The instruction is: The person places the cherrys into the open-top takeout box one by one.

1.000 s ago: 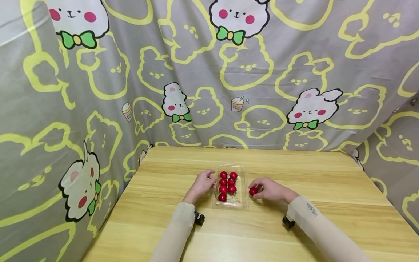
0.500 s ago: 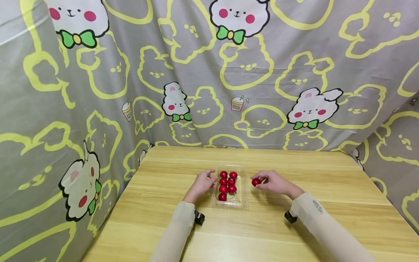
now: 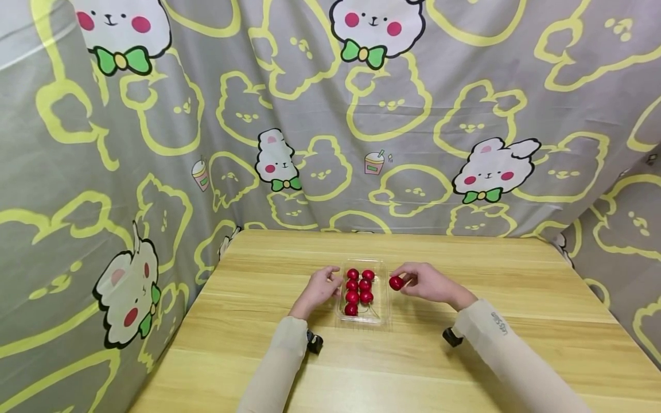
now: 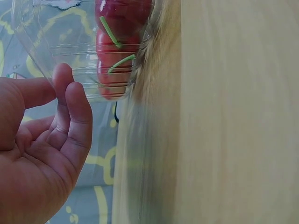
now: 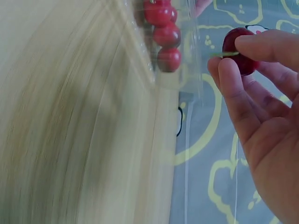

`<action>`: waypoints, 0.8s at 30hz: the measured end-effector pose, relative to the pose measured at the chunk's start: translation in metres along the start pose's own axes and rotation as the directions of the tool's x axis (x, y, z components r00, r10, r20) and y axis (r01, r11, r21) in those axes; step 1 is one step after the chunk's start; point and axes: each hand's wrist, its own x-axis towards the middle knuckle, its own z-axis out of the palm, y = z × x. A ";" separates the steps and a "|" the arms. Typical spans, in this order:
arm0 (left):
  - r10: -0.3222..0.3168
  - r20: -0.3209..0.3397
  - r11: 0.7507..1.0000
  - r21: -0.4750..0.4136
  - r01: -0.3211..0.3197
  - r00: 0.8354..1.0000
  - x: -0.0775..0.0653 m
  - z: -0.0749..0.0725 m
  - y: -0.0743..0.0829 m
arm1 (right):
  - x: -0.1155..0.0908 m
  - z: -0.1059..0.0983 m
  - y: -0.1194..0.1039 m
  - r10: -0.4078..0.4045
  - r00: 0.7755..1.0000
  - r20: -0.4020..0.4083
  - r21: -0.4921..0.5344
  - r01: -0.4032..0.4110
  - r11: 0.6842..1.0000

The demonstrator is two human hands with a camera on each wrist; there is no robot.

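A clear plastic container point(image 3: 379, 287) stands on the table with several red cherries point(image 3: 365, 297) in two columns. At its left side is my left hand point(image 3: 321, 288), whose thumb and fingertips pinch the edge of the plastic in the left wrist view. Green stems show on the cherries through the wall there. My right hand point(image 3: 426, 282), just right of the container, holds a single dark red cherry point(image 5: 239, 49) between thumb and fingers. This cherry point(image 3: 396, 283) is near the container's right rim. A short green stem lies across it in the right wrist view.
The wooden table point(image 3: 361, 373) reaches back to a grey curtain point(image 3: 320, 115) with yellow outlines and cartoon rabbits. More curtain hangs on the left and right. Thin stems point(image 3: 373, 311) lie in the front right of the container.
My right hand has raised the cherry, moving away from me, then leftward toward the container's right rim. The left hand and the container have stayed in place.
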 end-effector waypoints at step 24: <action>0.003 0.007 1.000 -0.003 -0.003 1.000 0.002 -0.001 0.000 | 0.035 0.032 -0.016 -0.121 0.985 0.124 -0.088 0.133 0.987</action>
